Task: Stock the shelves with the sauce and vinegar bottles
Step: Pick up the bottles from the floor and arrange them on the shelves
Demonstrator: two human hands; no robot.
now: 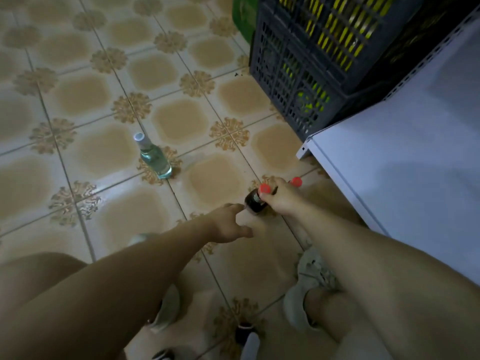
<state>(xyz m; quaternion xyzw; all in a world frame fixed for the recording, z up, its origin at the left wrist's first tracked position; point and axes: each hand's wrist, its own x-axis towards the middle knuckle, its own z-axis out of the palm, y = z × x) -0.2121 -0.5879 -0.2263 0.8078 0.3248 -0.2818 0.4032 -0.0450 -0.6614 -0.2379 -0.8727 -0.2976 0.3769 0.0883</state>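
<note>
Clasping red-capped sauce bottle (255,203), right grip (280,198)

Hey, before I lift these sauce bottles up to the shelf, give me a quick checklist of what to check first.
1. Right grip curled round the neck of the red-capped dark bottle: ok.
2. Second red cap behind that hand, also held: cannot tell.
3. Left grip supporting the bottle: not ok, it is open and holds nothing.
4. White shelf bare where visible: ok.
5. Clear bottle upright on the floor, away from the lift path: ok.
</note>
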